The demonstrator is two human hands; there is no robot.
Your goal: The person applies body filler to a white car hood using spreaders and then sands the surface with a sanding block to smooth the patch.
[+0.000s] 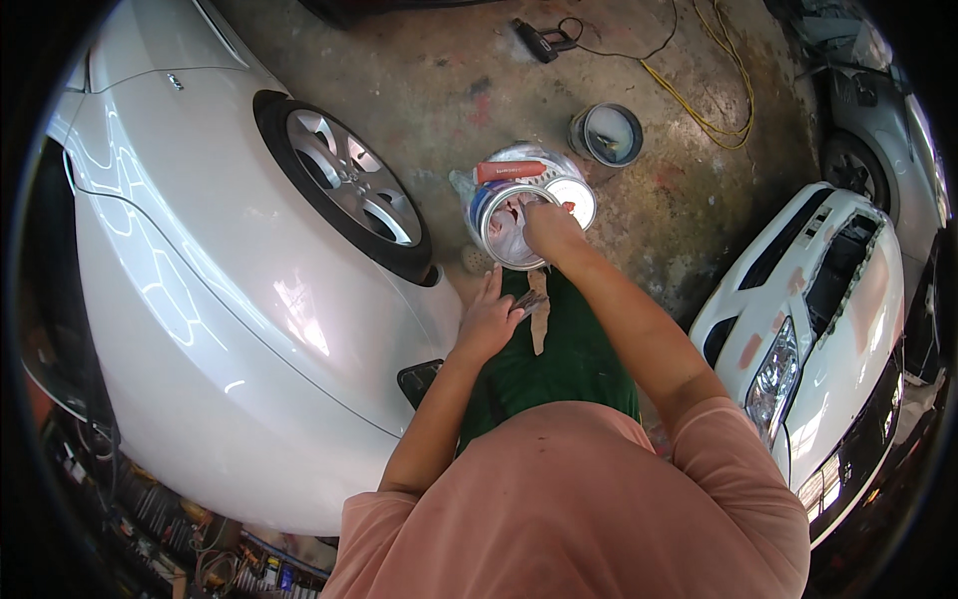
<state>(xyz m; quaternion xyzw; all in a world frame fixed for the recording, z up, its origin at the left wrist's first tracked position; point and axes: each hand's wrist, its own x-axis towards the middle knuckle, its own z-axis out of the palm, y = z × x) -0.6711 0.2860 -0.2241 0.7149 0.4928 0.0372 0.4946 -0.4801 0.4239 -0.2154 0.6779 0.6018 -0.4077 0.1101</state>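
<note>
A round open can (509, 243) holds a pinkish-white paste and stands in front of me. My right hand (552, 233) reaches over its rim with fingers closed; whatever they grip inside is hidden. My left hand (487, 321) is by the can's near side, its upper fingers stretched toward the rim. Between its thumb and lower fingers is a grey, flat spreader-like tool (530, 300). A long tan strip (540, 321) lies just beyond that tool, over my green trousers. Against the can's right side rests a round white lid (573, 203) with a red-orange blob. Behind the can lies a red tube (510, 171).
A pearl-white car (239, 270) with a wheel (349, 177) fills the left. A white bumper (773, 262) with a headlight stands at right. On the stained concrete floor (419, 90) are a dark bucket (607, 135), a black corded tool (540, 42) and a yellow cable (733, 90).
</note>
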